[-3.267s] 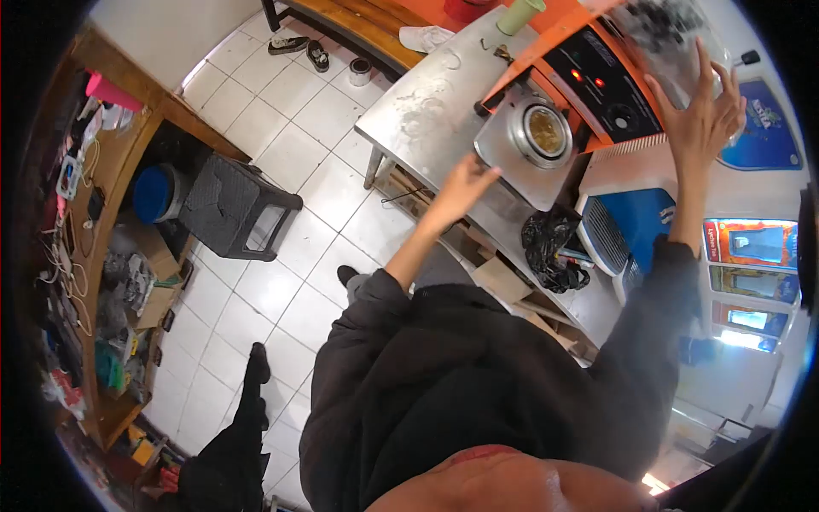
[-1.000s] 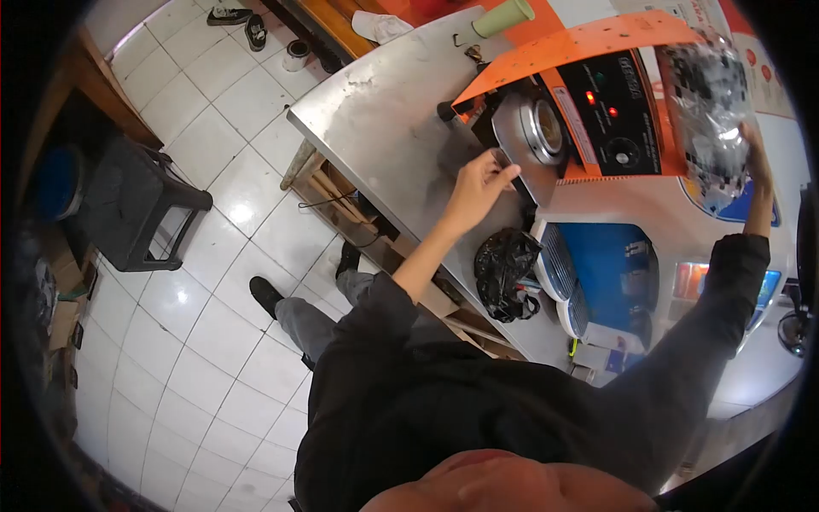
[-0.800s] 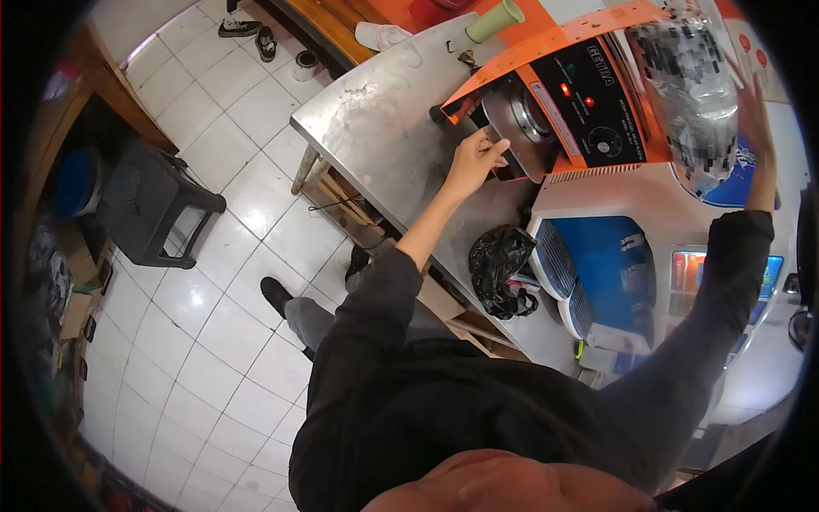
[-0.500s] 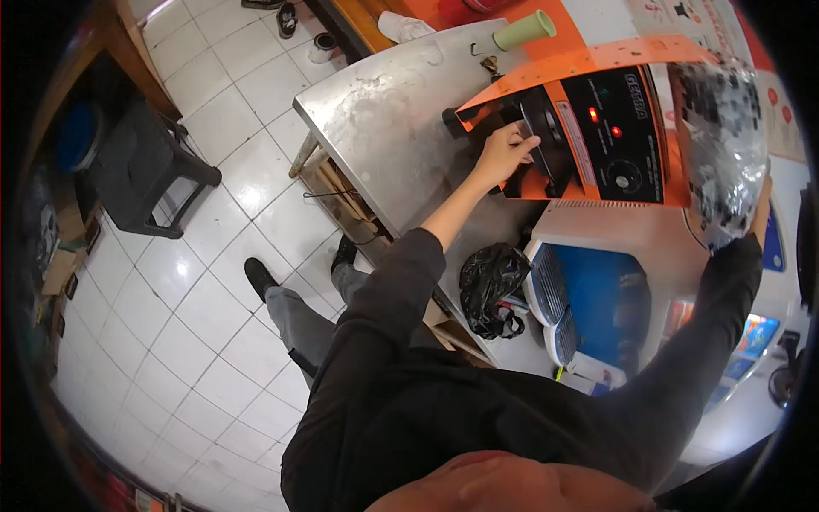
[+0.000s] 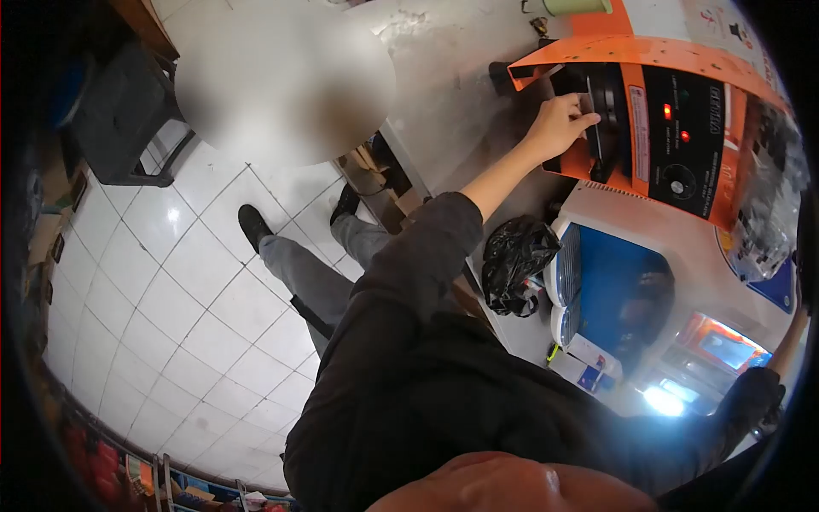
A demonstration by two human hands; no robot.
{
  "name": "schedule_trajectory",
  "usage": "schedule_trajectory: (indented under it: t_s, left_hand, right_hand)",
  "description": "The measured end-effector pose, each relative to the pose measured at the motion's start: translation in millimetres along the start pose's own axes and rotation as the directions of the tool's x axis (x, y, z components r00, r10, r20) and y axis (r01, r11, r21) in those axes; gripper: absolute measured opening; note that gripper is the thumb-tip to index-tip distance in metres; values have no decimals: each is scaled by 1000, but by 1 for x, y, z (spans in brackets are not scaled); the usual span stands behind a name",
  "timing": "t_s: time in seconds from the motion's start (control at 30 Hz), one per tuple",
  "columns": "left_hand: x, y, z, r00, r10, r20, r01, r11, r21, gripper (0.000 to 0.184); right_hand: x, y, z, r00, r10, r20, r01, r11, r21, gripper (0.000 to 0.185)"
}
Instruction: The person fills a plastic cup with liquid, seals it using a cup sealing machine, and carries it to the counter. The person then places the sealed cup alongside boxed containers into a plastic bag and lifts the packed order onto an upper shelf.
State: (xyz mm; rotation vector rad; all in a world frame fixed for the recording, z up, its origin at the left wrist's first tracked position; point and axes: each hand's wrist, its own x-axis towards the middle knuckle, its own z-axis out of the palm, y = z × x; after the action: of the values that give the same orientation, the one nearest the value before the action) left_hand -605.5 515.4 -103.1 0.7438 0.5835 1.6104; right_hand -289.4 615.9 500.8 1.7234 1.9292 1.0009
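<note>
While a dark stool (image 5: 119, 128) stands over at the far left, half lost in shadow, most of what I'm getting on that side is white floor tiles (image 5: 183, 341) and two black shoes (image 5: 253, 227) under grey trouser legs. A big grey blur sits up top, so I can't make out that end of the metal table (image 5: 452, 94). On the table's near side, a crumpled black bag (image 5: 519, 264) lies below the orange machine, well apart from my hands.

Left hand (image 5: 563, 126) is the one I can read properly: thumb and fingers pinched on the edge of the plate (image 5: 595, 132), which is standing in the front opening of the machine (image 5: 682, 145). A green cup (image 5: 576, 7) pokes in at the top edge. Just beside the bag is a white unit with a blue panel (image 5: 627, 290).

On the machine I've got two red lights lit on the black face, with a round dial near them. Further right, the clear-and-black plastic roll (image 5: 770, 200) hangs at its side. What little shows of my right hand (image 5: 801, 317) fades into the dark rim past the roll, so I honestly can't tell if it's gripping anything.
</note>
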Motion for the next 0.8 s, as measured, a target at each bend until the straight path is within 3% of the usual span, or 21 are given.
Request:
schedule_trajectory:
  t_s: [0.03,0.17,0.27,0.4,0.47,0.57,0.63,0.67,0.7,0.73,0.77,0.8]
  left_hand:
    - [1,-3,2,998,51,-32,-54,994,-91,30]
    - [-3,-3,7,994,39,-102,-35,998,43,25]
    - [-1,-11,9,987,103,-124,-99,994,40,24]
    - [-3,-6,7,996,41,-75,-39,999,34,25]
    - [-2,-7,10,982,89,-165,-92,996,-13,24]
    - [-4,0,7,984,73,-160,-79,996,-30,22]
    - [-3,-2,11,988,56,-143,-66,996,-63,26]
    - [-2,2,11,990,74,-116,-80,996,-47,26]
    - [-4,8,10,994,-17,-105,9,997,-76,30]
    - [-5,14,11,990,-106,-88,98,991,-96,33]
    - [-4,14,13,995,-87,-55,84,994,-63,33]
    - [-2,12,12,986,-159,-57,153,983,-99,34]
  right_hand:
    - [-3,-1,-9,1000,4,14,-3,998,-58,60]
    - [-30,5,-30,999,30,42,-18,967,-254,59]
    - [-45,7,-51,997,46,67,-16,918,-396,59]
    - [-64,8,-67,992,61,107,11,821,-570,59]
    - [-76,7,-71,990,62,124,33,763,-645,59]
    - [-96,-3,-65,996,39,82,27,732,-681,59]
    - [-115,-21,-46,992,35,-122,-93,852,-515,55]
    - [-115,-34,-42,963,113,-246,-202,905,-374,52]
    - [-114,-47,-37,912,189,-364,-277,938,-207,50]
    - [-109,-58,-35,864,326,-383,-386,918,-90,50]
    - [-111,-84,-30,789,417,-450,-296,901,316,47]
    - [-113,-112,-26,700,501,-510,-79,763,641,46]
